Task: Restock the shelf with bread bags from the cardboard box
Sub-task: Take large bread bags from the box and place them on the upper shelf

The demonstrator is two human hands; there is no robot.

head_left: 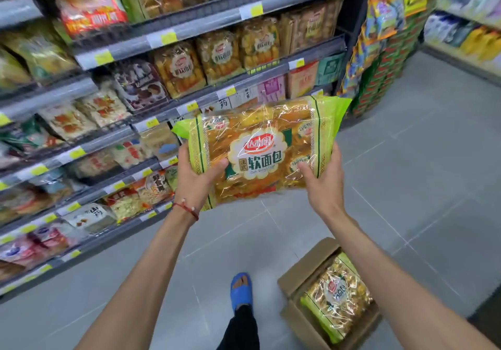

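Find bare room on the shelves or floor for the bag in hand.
Shelves are crowded: the row of matching orange bread bags stands edge to edge, and no gap shows on any tier. The grey tiled floor is bare between the shelf base and the open cardboard box. Both hands, left hand and right hand, hold the green-edged clear bread bag.

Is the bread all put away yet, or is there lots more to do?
Not yet. Matching bread bags already stand on a shelf. The left hand and right hand hold one bread bag in the air, not shelved yet. Another bag waits in the cardboard box on the floor.
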